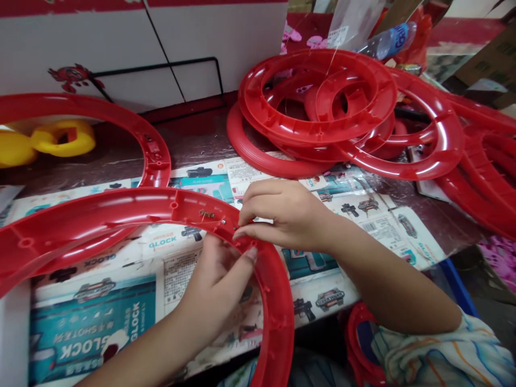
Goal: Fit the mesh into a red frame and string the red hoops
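Observation:
A large red plastic ring (278, 301) with a ribbed, hollow channel lies before me, its open side up. My left hand (221, 269) grips the ring's inner edge, thumb on the rim and fingers beneath. On the same stretch of channel, the fingers of my right hand (282, 215) are pinched together; whatever they hold is hidden. Just left of those fingertips, a small metal contact piece (207, 214) sits inside the channel. Behind, another red ring (157, 148) has similar small metal parts in it.
Flattened printed cardboard (177, 274) covers the table. Several red rings (318, 129) are piled at the back right, near a plastic bottle (391, 40). Yellow plastic parts (64, 138) lie at the left. A white box (121, 48) with a black wire frame (161, 65) stands behind.

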The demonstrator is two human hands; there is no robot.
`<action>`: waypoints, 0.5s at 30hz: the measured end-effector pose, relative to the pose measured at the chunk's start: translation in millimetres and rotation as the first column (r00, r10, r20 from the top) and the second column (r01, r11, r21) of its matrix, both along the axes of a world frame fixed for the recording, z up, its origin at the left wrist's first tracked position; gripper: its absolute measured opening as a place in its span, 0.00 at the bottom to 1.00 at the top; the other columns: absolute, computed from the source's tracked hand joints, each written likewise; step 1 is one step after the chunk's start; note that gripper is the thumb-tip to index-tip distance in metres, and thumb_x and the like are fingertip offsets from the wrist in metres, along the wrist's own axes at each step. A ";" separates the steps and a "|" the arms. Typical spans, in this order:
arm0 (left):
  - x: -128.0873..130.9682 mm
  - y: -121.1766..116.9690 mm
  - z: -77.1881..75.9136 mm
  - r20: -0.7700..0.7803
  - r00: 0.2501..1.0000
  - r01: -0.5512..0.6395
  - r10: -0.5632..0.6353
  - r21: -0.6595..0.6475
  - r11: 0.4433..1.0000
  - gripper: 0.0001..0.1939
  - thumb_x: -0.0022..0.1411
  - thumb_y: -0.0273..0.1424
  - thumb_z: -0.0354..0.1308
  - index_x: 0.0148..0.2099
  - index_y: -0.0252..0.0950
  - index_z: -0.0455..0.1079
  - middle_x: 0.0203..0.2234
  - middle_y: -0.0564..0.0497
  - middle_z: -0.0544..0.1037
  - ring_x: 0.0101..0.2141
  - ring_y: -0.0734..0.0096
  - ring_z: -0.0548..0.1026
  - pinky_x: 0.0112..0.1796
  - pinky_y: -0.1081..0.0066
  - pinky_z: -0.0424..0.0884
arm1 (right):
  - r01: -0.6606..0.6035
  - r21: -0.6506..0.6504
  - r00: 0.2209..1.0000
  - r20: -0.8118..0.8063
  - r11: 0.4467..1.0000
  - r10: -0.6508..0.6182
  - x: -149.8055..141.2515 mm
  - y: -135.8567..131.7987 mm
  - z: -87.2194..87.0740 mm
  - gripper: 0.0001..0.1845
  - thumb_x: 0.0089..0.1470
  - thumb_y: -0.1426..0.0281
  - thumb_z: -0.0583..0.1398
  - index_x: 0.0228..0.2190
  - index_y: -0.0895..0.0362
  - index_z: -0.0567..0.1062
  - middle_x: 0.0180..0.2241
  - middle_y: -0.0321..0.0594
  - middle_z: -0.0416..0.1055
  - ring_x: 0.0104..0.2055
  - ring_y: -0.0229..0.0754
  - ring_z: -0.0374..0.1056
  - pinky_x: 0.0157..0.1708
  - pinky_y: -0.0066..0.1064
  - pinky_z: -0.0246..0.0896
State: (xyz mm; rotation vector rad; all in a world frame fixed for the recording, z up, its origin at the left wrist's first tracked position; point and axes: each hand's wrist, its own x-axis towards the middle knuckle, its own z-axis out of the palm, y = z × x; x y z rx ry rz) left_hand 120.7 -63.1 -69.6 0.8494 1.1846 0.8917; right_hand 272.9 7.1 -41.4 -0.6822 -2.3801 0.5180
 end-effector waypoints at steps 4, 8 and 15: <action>-1.4 -1.0 -1.8 -0.055 0.998 -0.002 0.004 0.033 0.999 0.13 0.58 0.33 0.58 0.40 0.39 0.56 0.31 0.55 0.74 0.34 0.67 0.78 0.28 0.73 0.74 | -0.025 0.011 1.000 0.001 1.000 0.025 -1.9 -2.0 1.3 0.09 0.58 0.76 0.55 0.31 0.63 0.74 0.32 0.42 0.69 0.35 0.36 0.65 0.38 0.28 0.63; -1.4 -3.1 -5.0 -0.110 0.994 0.018 -0.014 0.035 0.999 0.12 0.57 0.31 0.58 0.40 0.39 0.57 0.34 0.53 0.74 0.38 0.67 0.77 0.32 0.72 0.73 | -0.045 0.028 0.999 0.026 0.999 0.044 -2.8 -3.9 2.5 0.10 0.57 0.79 0.52 0.33 0.64 0.74 0.33 0.44 0.69 0.37 0.37 0.66 0.39 0.29 0.63; -1.2 -2.8 -6.3 -0.136 0.985 0.120 -0.110 0.069 0.990 0.10 0.58 0.32 0.55 0.40 0.38 0.56 0.31 0.54 0.73 0.33 0.69 0.76 0.30 0.71 0.71 | 0.011 0.098 0.997 0.072 0.995 -0.018 -5.7 -6.7 1.0 0.09 0.57 0.77 0.53 0.31 0.62 0.74 0.33 0.43 0.70 0.38 0.39 0.65 0.41 0.30 0.63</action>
